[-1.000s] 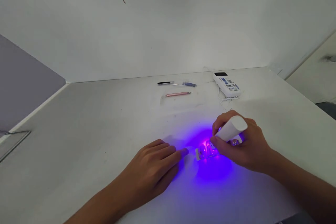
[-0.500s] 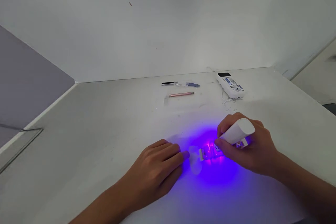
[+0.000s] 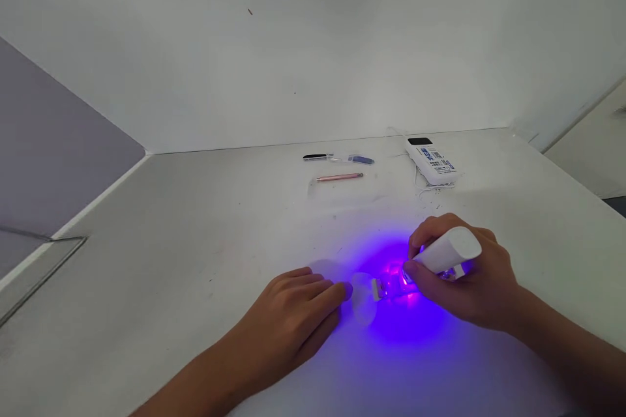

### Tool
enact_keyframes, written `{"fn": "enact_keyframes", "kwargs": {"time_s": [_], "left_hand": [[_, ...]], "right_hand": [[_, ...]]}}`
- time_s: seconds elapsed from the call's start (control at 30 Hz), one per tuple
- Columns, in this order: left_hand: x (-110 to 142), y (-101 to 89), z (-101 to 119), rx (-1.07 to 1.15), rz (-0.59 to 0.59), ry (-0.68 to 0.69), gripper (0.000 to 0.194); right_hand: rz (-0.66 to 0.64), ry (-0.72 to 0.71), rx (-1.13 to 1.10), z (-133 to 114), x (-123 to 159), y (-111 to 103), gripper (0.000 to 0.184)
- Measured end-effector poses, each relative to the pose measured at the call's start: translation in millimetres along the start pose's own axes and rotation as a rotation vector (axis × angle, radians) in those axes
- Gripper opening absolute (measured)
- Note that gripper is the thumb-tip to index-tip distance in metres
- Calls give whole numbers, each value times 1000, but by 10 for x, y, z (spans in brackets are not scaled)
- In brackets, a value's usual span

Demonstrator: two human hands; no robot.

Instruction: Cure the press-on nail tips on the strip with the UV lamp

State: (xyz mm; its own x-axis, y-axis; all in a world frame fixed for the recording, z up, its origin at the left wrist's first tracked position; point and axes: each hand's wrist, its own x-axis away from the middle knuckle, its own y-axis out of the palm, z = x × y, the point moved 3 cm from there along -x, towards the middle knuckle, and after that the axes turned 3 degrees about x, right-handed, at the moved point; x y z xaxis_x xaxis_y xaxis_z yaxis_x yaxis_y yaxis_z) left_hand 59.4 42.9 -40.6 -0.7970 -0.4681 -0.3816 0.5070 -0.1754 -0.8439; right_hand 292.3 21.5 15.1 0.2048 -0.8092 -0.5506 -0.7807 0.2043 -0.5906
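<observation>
My right hand (image 3: 469, 273) is closed around a white handheld UV lamp (image 3: 447, 251), tilted so its lower end points down at the table. Violet light spreads beneath it over a small clear object (image 3: 388, 285) lying on its side, with a pale block-like piece at its left end. Most of this object is hidden by the lamp and my fingers. Left of it is a translucent rounded piece (image 3: 364, 300). My left hand (image 3: 300, 313) rests on the table with its fingers curled together, the index fingertip at that piece's edge. Whether it pinches anything is hidden.
Farther back on the white table (image 3: 195, 221) lie a pink pen (image 3: 340, 177), a black slim item (image 3: 317, 157) and a blue-grey one (image 3: 361, 159). A white power bank (image 3: 431, 161) with a cable is at the back right, near the white wall (image 3: 313, 52).
Both hands hold nearly the same pose. The lamp and my right hand have shifted very slightly right and down in view; the whole view has moved a little too.
</observation>
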Motion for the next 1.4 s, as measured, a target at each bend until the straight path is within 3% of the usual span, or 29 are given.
{"fn": "enact_keyframes", "kwargs": {"time_s": [0.2,0.47,0.77,1.4], "left_hand": [[20,19,14,1,-11,-23,32],[-129,-72,98,-39,20,-9,24],[-93,-47,88,-24,57,21,47],[-88,-9,118,-44,11,28,47]], "right_hand": [[2,3,-4,16,14,-7,14],[-20,-43,115,-5,-9,-5,14],[-27,-65,123,5,-22,-6,13],[-53,-18,90,44,-21,0,10]]}}
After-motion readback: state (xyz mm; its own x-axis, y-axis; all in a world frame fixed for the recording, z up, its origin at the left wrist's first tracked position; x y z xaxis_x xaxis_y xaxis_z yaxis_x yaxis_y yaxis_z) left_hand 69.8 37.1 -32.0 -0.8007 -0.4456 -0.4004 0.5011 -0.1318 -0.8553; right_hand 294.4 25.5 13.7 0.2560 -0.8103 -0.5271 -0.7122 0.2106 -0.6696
